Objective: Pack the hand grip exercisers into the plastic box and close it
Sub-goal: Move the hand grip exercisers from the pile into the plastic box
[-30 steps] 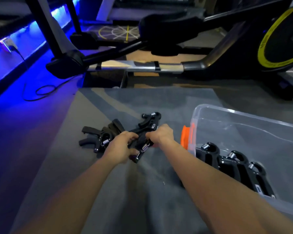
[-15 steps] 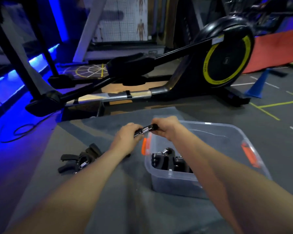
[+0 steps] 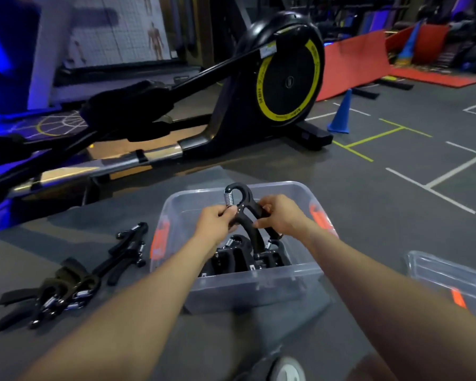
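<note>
A black hand grip exerciser with a steel spring is held over the clear plastic box. My left hand grips its left handle just below the spring. My right hand grips its right handle. Several black exercisers stand packed in the box, partly hidden behind my arms. More loose exercisers lie on the grey mat at the left, one pair beside the box and a pile nearer me. The box's clear lid with an orange latch lies to the right.
A black and yellow exercise machine with a long rail stands just beyond the mat. A blue cone and red mats are further back on the right. A round grey object sits at the bottom edge.
Both hands lifted one exerciser off the pile at the left and carried it right, to above the open box. The camera view has swung right with them.
</note>
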The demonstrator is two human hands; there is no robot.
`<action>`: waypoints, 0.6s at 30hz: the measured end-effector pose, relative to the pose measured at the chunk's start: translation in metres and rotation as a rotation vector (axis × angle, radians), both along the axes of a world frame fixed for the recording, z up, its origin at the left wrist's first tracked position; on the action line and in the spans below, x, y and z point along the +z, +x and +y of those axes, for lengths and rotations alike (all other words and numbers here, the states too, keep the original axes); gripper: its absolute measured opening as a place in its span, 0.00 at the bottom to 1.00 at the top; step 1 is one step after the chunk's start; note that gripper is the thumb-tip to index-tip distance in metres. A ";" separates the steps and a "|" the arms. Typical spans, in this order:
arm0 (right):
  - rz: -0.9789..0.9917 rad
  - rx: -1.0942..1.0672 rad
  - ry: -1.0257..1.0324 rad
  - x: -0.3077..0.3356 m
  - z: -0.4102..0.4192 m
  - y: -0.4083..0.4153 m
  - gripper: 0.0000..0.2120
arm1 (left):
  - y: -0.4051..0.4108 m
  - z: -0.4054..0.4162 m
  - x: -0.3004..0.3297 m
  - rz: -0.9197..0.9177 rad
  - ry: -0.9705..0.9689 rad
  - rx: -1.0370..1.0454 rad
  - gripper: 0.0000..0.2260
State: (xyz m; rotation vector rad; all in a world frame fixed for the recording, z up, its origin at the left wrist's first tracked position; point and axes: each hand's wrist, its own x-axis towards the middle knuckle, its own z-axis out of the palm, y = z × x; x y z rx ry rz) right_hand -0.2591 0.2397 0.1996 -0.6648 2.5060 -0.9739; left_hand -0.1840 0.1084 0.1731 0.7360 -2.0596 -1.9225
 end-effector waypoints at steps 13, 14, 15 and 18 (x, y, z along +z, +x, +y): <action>0.126 -0.276 0.297 -0.064 0.052 -0.026 0.06 | 0.011 0.017 -0.028 -0.423 -0.577 -0.610 0.18; 0.131 -0.289 0.307 -0.065 0.056 -0.027 0.06 | 0.015 0.018 -0.029 -0.419 -0.606 -0.671 0.14; 0.138 -0.290 0.320 -0.068 0.059 -0.028 0.07 | 0.017 0.019 -0.030 -0.407 -0.606 -0.701 0.12; 0.130 -0.290 0.344 -0.071 0.062 -0.023 0.07 | 0.023 0.021 -0.029 -0.402 -0.562 -0.759 0.11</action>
